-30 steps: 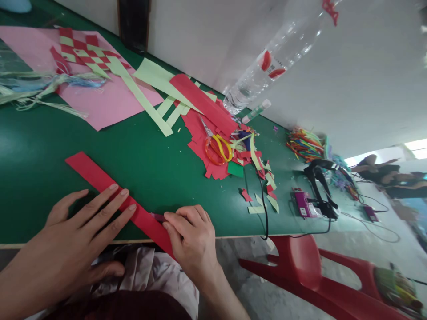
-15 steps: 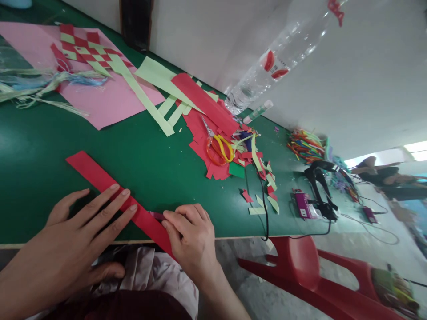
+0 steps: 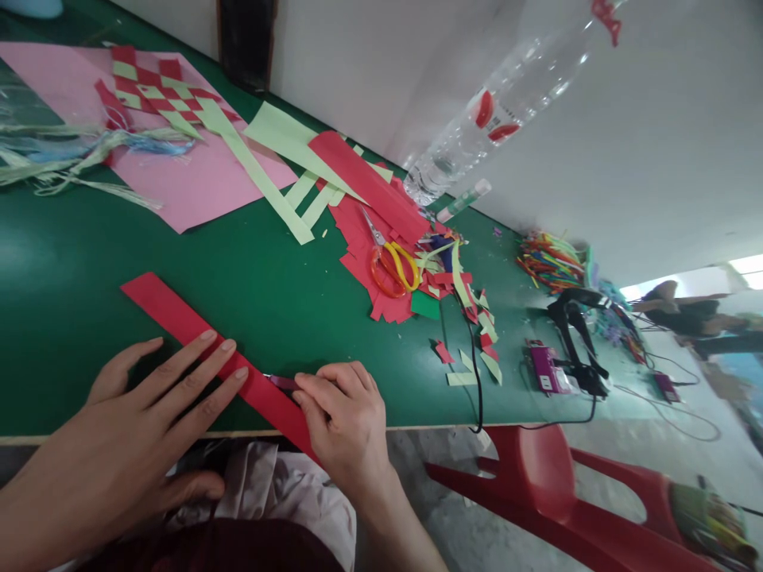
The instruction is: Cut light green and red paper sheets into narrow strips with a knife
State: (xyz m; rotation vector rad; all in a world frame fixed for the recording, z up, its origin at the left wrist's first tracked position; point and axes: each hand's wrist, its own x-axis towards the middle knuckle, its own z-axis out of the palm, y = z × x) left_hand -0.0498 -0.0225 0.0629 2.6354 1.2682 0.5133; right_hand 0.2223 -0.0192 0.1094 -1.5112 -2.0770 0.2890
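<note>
A long red paper strip [image 3: 170,306] lies slantwise over the near edge of the green table. My left hand [image 3: 160,413] presses it down with outstretched, spread fingers, the fingertips resting on the paper. To its right, my right hand [image 3: 349,417] is closed around a small purple craft knife [image 3: 281,382], most of it hidden by the fingers. The knife's thin shiny tip points left and meets the strip's upper edge. The lower end of the strip passes beside my right hand, out past the table edge.
Scissors [image 3: 393,266] lie on red paper scraps [image 3: 358,238]. Pale green strips [image 3: 262,187], a pink sheet [image 3: 191,187] and a woven red-green piece [image 3: 160,91] are behind. A bottle [image 3: 470,127], glue stick [image 3: 463,200], black cable [image 3: 478,389] and red chair [image 3: 542,469] stand right.
The view has shifted very slightly. My right hand has barely moved, and a little more of the knife's shiny tip shows; my left hand stays on the strip.
</note>
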